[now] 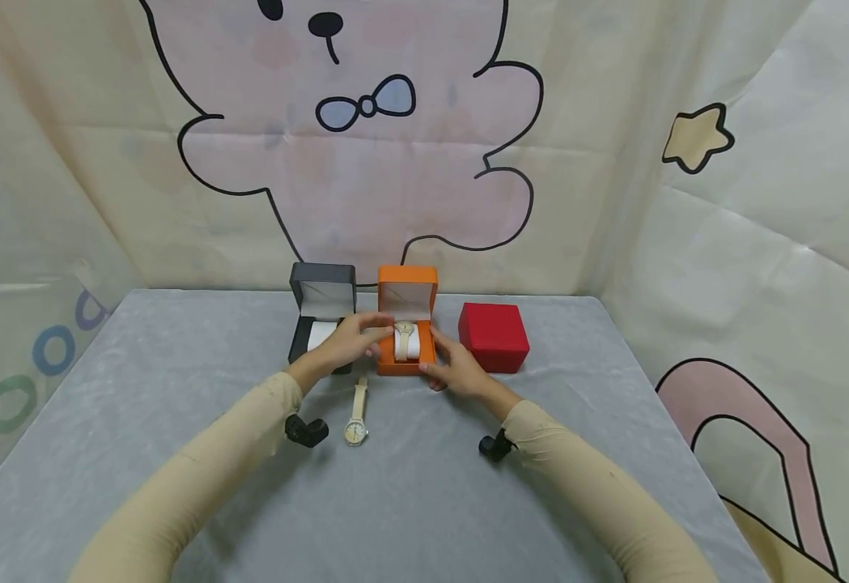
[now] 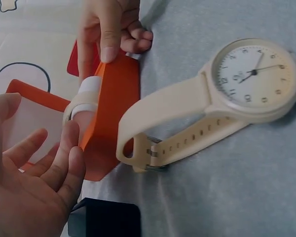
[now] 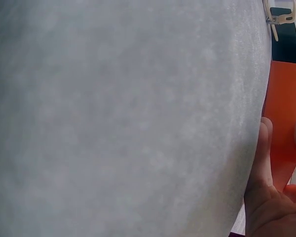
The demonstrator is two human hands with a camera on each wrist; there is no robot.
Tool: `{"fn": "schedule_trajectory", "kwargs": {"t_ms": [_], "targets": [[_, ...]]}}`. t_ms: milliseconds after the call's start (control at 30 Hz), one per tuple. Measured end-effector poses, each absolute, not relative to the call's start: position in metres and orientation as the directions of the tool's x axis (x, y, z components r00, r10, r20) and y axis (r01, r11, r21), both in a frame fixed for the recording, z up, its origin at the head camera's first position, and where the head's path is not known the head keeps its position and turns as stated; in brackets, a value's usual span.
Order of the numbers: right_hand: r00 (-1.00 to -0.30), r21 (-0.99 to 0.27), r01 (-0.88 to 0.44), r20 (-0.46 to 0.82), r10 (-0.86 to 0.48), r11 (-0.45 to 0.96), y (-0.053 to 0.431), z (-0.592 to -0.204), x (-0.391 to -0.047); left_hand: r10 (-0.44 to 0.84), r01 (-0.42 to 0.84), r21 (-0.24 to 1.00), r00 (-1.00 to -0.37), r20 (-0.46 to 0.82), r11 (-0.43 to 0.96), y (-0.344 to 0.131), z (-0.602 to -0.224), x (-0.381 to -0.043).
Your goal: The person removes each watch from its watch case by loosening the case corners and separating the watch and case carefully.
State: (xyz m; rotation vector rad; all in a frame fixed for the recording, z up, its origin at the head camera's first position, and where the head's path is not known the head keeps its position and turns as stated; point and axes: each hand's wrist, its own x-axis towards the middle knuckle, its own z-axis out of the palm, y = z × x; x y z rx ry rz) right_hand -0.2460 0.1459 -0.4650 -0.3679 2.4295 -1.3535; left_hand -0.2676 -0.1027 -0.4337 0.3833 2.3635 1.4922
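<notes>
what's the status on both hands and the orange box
Left hand relaxed at orange box; right hand holding its right corner. Lid up, watch on white cushion inside. Nearby: second watch in front, dark box at left.

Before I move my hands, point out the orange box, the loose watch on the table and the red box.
Orange box (image 1: 398,369): head view, on its front wall.
Loose watch (image 1: 358,410): head view, on the strap, just above the dial.
Red box (image 1: 493,329): head view, on its closed lid.
</notes>
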Motion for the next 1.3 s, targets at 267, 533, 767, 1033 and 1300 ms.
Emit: {"fn": "schedule_trajectory", "kwargs": {"t_ms": [267, 533, 767, 1033, 1300], "targets": [[-0.913, -0.865, -0.042, -0.170, -0.372, 0.499, 0.146, -0.465, -0.247, 0.409, 0.104, 0.869, -0.905, -0.119, 0.483, -0.100, -0.433, -0.273], [-0.910, -0.864, -0.041, -0.175, -0.375, 0.502, 0.147, -0.465, -0.244, 0.487, 0.256, 0.754, -0.868, -0.096, 0.605, -0.092, -0.437, -0.281], [-0.912, -0.843, -0.042, -0.187, -0.366, 0.536, 0.146, -0.461, -0.245, 0.471, 0.277, 0.720, -0.879, -0.079, 0.636, -0.090, -0.436, -0.288], [-0.910, -0.840, -0.047, -0.188, -0.370, 0.541, 0.145, -0.460, -0.245, 0.462, 0.266, 0.704, -0.882, -0.099, 0.658, -0.087, -0.438, -0.290], [-0.907, -0.849, -0.046, -0.185, -0.379, 0.526, 0.146, -0.462, -0.248, 0.449, 0.269, 0.634, -0.883, -0.139, 0.725, -0.081, -0.436, -0.288]]}}
